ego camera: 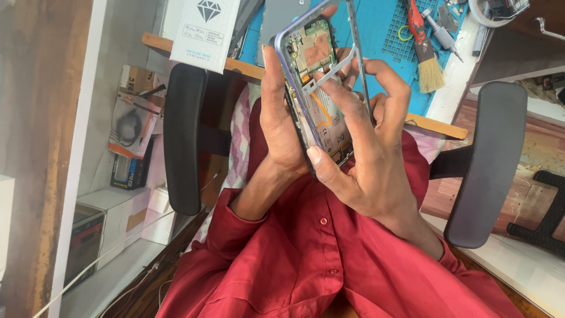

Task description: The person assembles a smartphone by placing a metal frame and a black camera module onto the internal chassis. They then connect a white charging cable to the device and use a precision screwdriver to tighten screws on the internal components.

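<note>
Both grips are clamped on an opened phone [318,88]: the left hand [279,118] cups its edge, fingers upright, while the right hand [368,147] pinches its grey frame [356,53]. Beyond lies a blue mat [382,35] on the tabletop [247,69], with a brush [426,56]; black chair armrests [183,135] flank the red shirt [329,259].

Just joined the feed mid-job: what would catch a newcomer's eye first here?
The opened phone at centre, circuit board bared, held between the left hand and the right hand, which grips a thin grey frame over it. Below spreads a red shirt; a brush lies on the blue mat at top right.
</note>
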